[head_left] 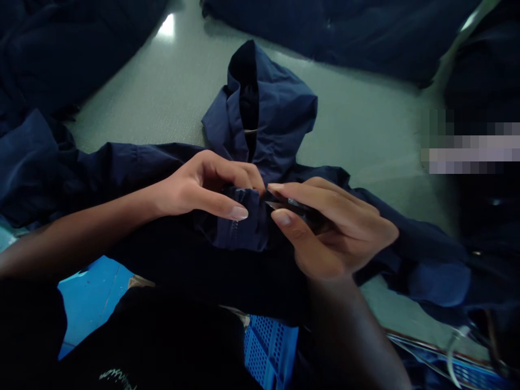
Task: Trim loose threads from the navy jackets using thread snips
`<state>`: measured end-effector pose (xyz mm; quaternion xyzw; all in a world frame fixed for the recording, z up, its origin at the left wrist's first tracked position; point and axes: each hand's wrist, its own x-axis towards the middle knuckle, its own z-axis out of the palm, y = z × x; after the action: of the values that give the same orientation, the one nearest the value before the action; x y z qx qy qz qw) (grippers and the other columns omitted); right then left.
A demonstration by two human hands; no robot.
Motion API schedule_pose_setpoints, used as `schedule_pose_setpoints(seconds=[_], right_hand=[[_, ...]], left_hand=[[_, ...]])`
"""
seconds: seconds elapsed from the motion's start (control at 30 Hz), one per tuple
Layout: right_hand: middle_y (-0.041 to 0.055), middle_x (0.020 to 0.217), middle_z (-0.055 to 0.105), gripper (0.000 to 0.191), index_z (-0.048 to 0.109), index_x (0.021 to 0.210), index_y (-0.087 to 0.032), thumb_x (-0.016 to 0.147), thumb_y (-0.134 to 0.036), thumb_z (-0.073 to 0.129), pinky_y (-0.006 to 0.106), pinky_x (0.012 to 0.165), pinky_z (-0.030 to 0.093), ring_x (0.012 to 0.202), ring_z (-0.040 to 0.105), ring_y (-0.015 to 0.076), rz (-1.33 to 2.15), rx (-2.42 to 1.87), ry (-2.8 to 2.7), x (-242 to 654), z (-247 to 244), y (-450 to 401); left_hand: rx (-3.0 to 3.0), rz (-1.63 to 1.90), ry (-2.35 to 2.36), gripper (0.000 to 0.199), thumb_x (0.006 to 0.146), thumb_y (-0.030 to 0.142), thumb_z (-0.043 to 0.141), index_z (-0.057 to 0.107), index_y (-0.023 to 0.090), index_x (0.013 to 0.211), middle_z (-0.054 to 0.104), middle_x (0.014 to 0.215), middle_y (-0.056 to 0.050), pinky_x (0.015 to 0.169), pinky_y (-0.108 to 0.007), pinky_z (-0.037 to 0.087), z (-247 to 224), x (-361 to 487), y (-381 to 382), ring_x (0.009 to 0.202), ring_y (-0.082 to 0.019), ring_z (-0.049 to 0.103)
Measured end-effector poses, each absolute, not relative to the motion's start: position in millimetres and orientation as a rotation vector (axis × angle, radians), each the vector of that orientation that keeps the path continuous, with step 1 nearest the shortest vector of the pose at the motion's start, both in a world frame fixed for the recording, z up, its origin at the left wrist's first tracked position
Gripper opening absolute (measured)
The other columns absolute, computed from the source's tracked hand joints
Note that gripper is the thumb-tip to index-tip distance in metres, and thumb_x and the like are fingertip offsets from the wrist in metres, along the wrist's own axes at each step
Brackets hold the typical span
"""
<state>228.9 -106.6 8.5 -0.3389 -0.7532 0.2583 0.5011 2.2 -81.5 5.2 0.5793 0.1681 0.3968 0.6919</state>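
A navy hooded jacket [276,108] lies spread on the table, its hood pointing away from me. My left hand [207,187] pinches a fold of the jacket's front near the zipper placket [239,222]. My right hand [337,227] holds small black snips [292,208] between thumb and fingers. Their pointed tip sits right beside the pinched fold, next to my left fingertips. The far side of the snips is hidden by my fingers.
Piles of navy garments lie at the top left and top right, on a grey-green table [122,114]. A blue plastic crate [268,352] shows below the table edge by my lap. Dark, blurred shapes fill the right side.
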Motion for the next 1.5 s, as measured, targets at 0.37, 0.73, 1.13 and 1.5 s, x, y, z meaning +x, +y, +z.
schedule_pose_setpoints(seconds=[0.37,0.73,1.13,1.5], right_hand=[[0.0012,0.086,0.079,0.038,0.082,0.116,-0.034,0.082,-0.018,0.083,0.032,0.048,0.047,0.063,0.066,0.0172,0.598,-0.802,-1.847,230.7,7.0,-105.5],[0.0024,0.087,0.078,0.040,0.083,0.115,-0.028,0.079,-0.010,0.084,0.028,0.049,0.051,0.063,0.065,0.0141,0.558,-0.750,-1.877,229.6,8.8,-106.2],[0.0004,0.082,0.078,0.036,0.083,0.111,-0.033,0.081,-0.014,0.082,0.029,0.043,0.047,0.056,0.062,0.0141,0.541,-0.778,-1.877,228.0,10.2,-106.0],[0.0017,0.085,0.079,0.043,0.082,0.116,-0.034,0.079,-0.012,0.083,0.031,0.046,0.052,0.058,0.066,0.0162,0.463,-0.729,-1.909,229.1,8.7,-104.5]], left_hand=[[1.452,0.955,0.390,0.006,0.084,0.018,0.080,0.079,0.013,0.088,0.075,0.095,-0.010,0.083,-0.033,0.058,6.9,4.9,-86.1,0.088,-0.018,0.071],[1.499,0.939,0.390,0.006,0.085,0.018,0.078,0.077,0.013,0.086,0.073,0.092,-0.010,0.080,-0.031,0.056,7.5,4.4,-85.3,0.085,-0.017,0.068],[1.512,0.954,0.401,0.007,0.082,0.020,0.080,0.077,0.014,0.083,0.074,0.090,-0.009,0.079,-0.030,0.058,8.0,5.4,-84.6,0.083,-0.017,0.069],[1.516,0.964,0.407,0.007,0.081,0.018,0.080,0.076,0.012,0.081,0.073,0.088,-0.010,0.077,-0.028,0.056,7.2,6.4,-85.0,0.081,-0.015,0.068]])
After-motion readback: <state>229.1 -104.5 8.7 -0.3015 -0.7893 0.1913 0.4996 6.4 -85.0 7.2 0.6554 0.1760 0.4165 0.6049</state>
